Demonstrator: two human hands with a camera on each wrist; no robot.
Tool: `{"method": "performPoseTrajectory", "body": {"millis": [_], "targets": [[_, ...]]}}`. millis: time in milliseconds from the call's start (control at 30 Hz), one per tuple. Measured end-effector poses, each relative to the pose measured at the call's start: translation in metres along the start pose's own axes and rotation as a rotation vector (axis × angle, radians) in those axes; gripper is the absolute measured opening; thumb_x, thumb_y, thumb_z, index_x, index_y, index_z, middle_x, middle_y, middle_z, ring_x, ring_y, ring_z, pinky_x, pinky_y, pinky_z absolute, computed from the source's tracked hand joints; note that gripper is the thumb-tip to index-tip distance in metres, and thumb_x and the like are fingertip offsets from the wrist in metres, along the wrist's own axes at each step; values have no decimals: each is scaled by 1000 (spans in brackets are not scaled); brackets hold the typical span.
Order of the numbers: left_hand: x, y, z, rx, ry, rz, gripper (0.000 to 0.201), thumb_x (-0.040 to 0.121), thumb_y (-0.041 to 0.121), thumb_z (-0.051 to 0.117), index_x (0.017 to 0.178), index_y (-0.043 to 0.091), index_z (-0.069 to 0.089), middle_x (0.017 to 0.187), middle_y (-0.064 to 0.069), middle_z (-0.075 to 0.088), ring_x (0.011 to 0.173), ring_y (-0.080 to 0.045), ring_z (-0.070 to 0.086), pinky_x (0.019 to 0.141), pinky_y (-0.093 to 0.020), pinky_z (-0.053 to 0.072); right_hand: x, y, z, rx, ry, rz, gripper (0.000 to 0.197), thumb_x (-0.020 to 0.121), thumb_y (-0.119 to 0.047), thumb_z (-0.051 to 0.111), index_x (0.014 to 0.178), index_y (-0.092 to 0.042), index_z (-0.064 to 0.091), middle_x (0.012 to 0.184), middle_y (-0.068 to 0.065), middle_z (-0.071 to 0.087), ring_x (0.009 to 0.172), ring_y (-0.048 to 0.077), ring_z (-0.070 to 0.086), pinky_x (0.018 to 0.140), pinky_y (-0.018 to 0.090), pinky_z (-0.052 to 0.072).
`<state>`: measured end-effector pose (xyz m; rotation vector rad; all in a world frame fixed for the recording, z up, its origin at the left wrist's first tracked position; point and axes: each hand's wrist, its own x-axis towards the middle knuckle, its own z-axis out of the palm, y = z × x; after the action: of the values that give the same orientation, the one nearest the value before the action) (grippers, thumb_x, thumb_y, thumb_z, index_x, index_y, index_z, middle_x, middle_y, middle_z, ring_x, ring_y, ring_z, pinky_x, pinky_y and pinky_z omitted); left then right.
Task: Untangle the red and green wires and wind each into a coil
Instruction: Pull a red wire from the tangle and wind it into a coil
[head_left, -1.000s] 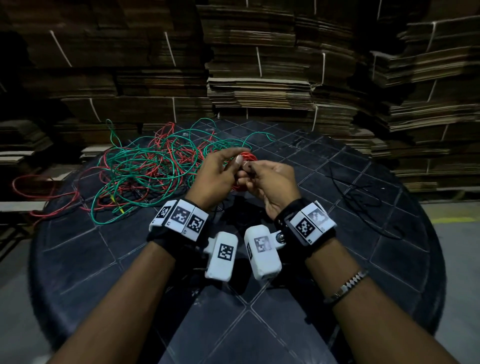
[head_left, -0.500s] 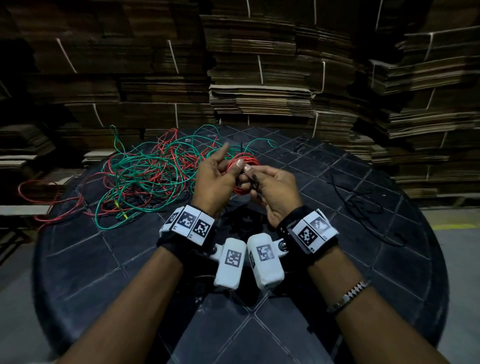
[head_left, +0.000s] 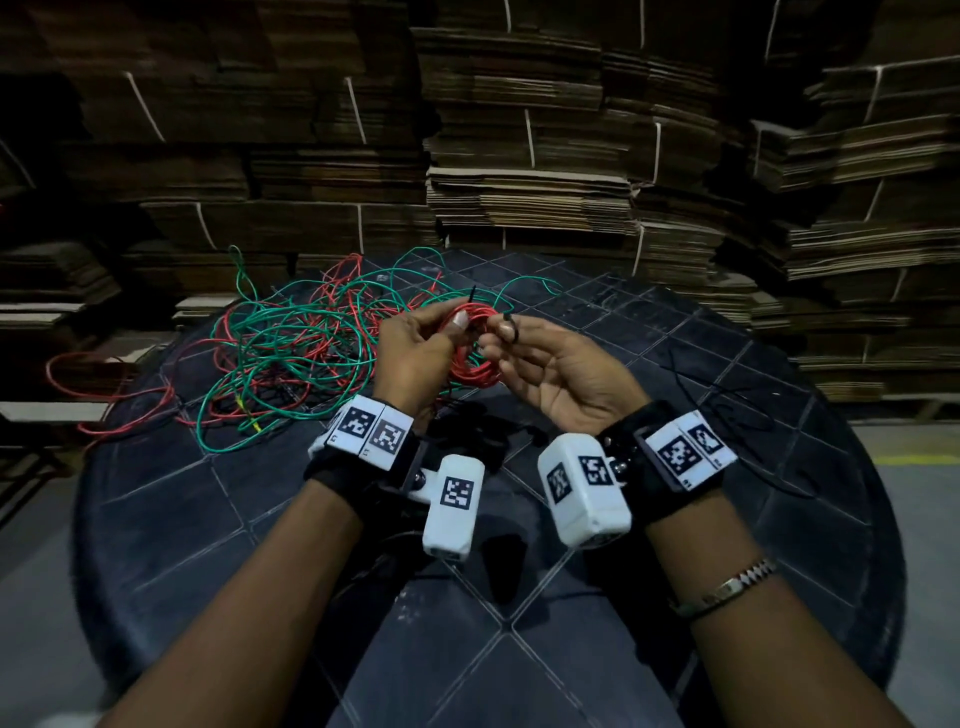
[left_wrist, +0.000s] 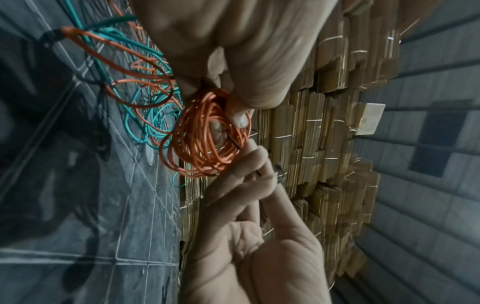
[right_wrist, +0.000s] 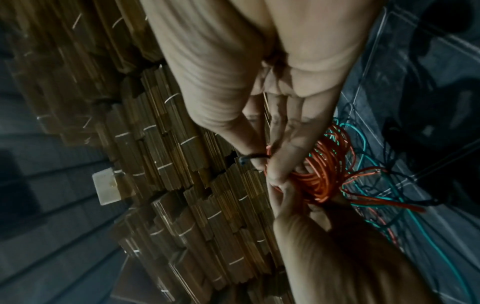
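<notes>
Overhead, left hand (head_left: 415, 348) is gripping the red coil (head_left: 472, 343) above the surface (head_left: 208, 519); right hand (head_left: 550, 364) is pinching a black tie (head_left: 511, 328). Green wire (head_left: 291, 358) is lying tangled at ten o'clock.
Left wrist: tie is looking loose, so loops could be springing apart.
Right wrist: trailing red strand may be snagging green.

Red wire coil (head_left: 470, 345) glossy plastic; table (head_left: 649, 332) dark, matt, scuffed; cardboard stacks (head_left: 524, 197) rough.
</notes>
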<state>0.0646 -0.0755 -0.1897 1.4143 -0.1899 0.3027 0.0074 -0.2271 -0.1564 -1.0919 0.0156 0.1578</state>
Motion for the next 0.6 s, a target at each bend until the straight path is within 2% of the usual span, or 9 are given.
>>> {"method": "performPoseTrajectory", "body": {"millis": [100, 200, 333, 433, 533, 600], "targets": [[-1, 0, 1, 25, -7, 20, 24, 98, -3, 63, 119, 3, 72, 97, -6, 76, 84, -10, 72, 82, -24, 58, -3, -8, -4, 20, -59, 40, 19, 97, -19, 63, 103, -7, 75, 102, 11, 75, 83, 12, 71, 65, 21, 60], [0, 0, -1, 1, -16, -1, 23, 99, -3, 63, 118, 4, 72, 103, -13, 77, 92, -20, 74, 78, -24, 59, -4, -11, -7, -57, -63, -9, 27, 93, -35, 68, 105, -12, 76, 98, 4, 73, 78, 9, 65, 61, 19, 53], [1, -1, -2, 7, -47, -16, 24, 99, -3, 62, 119, 6, 73, 109, -16, 76, 99, -25, 76, 75, -23, 60, 2, -7, -14, -248, 124, -226, 22, 94, -20, 71, 111, -7, 75, 81, -3, 70, 64, 4, 56, 54, 17, 42], [1, -1, -3, 82, -67, 38, 26, 98, -3, 64, 120, 6, 73, 110, -13, 77, 103, -26, 75, 81, -24, 61, 6, -6, -18, -396, 247, -298, 15, 96, -15, 68, 102, -4, 76, 77, -2, 69, 57, 5, 51, 45, 16, 36], [2, -2, -2, 152, -86, 76, 25, 97, -2, 66, 121, 4, 74, 111, -9, 77, 105, -21, 75, 96, -35, 59, 8, -5, -20, -457, 254, -282, 18, 98, -16, 65, 87, -7, 76, 79, 4, 68, 53, 5, 46, 42, 17, 30], [1, -3, 0, 191, -108, 90, 26, 97, 0, 67, 120, 5, 75, 111, -6, 78, 105, -17, 74, 99, -39, 58, 8, -5, -19, -458, 255, -277, 21, 98, -15, 63, 88, -2, 76, 71, 3, 63, 50, 6, 41, 39, 18, 26]]}}
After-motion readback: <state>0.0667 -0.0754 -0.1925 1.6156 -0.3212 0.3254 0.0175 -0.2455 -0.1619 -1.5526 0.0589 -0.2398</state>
